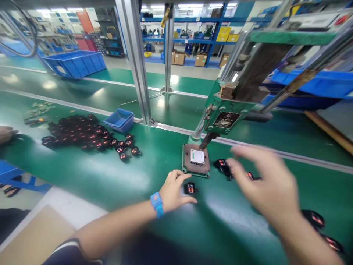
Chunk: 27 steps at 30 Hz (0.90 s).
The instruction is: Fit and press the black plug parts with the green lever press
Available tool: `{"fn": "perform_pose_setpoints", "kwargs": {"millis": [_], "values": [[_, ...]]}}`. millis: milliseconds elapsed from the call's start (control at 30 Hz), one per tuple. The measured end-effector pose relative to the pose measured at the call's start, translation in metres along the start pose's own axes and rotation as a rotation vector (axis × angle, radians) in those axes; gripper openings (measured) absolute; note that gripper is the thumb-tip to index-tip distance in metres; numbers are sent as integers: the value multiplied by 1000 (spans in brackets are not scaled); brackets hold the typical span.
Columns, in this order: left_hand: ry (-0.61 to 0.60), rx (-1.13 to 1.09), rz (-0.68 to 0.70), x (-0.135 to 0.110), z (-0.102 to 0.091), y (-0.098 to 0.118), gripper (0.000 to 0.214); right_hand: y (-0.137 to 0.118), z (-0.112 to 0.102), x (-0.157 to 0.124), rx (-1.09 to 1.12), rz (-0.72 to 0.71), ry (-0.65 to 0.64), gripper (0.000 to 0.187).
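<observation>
On the green-topped table (82, 176), your hands are hovering well apart. Your left hand (173, 189), wearing a blue wristband (157, 204), is curling empty just beside a small black plastic housing (191, 188) with a red window. Your right hand (261, 180), blurred and open, is passing over two more housings (223, 167), gripping nothing you can see. Between them, a rough brown metal fixture plate (187, 158) is carrying a smooth white square part (197, 156) beneath a chunky green cast press (228, 117). Farther left, a heap of black housings (82, 132) is lying near a ribbed blue plastic tray (118, 120), behind which an aluminium post (137, 73) is rising.
</observation>
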State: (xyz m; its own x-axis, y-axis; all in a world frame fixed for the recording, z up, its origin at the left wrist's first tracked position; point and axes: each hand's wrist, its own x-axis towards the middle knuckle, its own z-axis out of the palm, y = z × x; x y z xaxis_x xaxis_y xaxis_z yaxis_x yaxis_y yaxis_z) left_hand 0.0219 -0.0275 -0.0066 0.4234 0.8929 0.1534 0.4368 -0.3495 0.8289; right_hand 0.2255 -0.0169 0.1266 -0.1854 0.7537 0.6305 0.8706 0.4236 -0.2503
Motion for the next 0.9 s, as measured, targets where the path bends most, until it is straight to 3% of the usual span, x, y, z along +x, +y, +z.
{"fn": "perform_pose_setpoints", "kwargs": {"millis": [133,200,333,500,633,733,800,900], "values": [[-13,-196,-31,0,-6,2,19,-13,49,-67,224,141,-437,11],[-2,-238,-51,0,-6,3,12,-20,66,-88,334,247,-518,12],[19,-259,-81,1,-4,3,10,-27,80,-91,479,346,-466,11],[2,-390,-170,2,-4,1,13,-25,79,-87,580,397,-491,15],[-14,-558,-379,1,-8,-6,17,-21,77,-97,598,416,-485,17],[-38,-503,-519,-2,-17,-10,18,-20,77,-103,596,431,-471,16],[28,-334,-428,-4,-24,-8,17,-21,77,-104,579,430,-450,14],[40,-17,-17,-4,-28,-2,27,-25,77,-102,530,386,-413,11]]}}
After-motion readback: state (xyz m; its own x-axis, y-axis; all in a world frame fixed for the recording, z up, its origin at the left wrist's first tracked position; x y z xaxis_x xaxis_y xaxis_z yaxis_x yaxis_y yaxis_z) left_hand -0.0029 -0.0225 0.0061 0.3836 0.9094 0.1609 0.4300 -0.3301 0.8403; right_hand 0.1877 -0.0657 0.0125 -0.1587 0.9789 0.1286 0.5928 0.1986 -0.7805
